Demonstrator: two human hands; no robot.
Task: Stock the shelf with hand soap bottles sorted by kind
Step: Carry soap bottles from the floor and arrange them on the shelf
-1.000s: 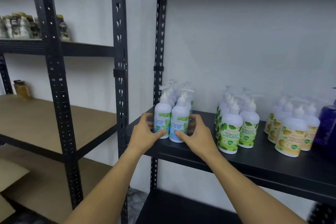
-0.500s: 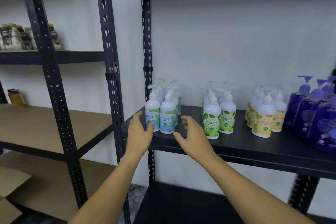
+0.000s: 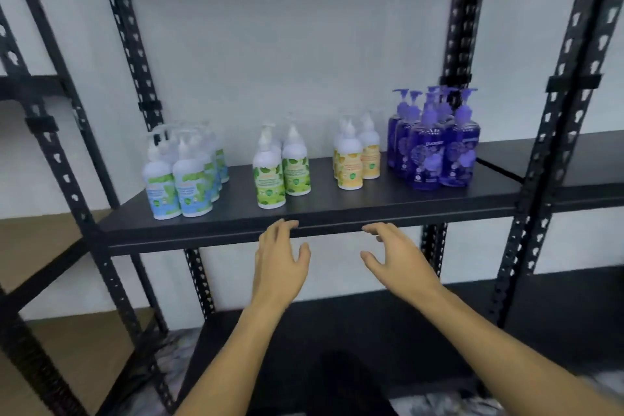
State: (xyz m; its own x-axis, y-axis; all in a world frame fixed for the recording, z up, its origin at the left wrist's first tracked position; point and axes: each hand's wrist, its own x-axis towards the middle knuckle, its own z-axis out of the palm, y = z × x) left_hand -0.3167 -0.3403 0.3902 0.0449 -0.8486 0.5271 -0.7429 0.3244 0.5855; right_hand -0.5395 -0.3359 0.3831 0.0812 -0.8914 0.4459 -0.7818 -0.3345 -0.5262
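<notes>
Below the front lip of the black shelf (image 3: 337, 213), both hands hang in the air with nothing in them. The left hand (image 3: 278, 267) has its fingers nearly straight, tips just under the shelf's edge; whether they touch it I cannot tell. The right hand (image 3: 395, 257) is spread wider, fingers loosely bent, thumb apart from the rest, clear of the shelf.

Up on the board the soap stands in four clusters, each of one kind. Farthest left are the blue-label bottles (image 3: 179, 186), packed in rows running toward the wall. Next, well apart, come the green-label bottles (image 3: 282, 176), then the yellow-label bottles (image 3: 356, 162), and just beside those the purple bottles (image 3: 435, 152), taller and crowded against the right post (image 3: 553, 132). All stand upright, pumps up.

From where I stand the sorting looks about finished, and what remains is likely a tidy-up or a last check. If that is so, the thing to do well is to square a group with both palms cupped round its base, not its pump heads, since these tall bottles would tip if pushed high. The yellow and purple groups sit close together; a little space pressed between them would keep the kinds distinct. Slow, low pushes along the board seem safest.
</notes>
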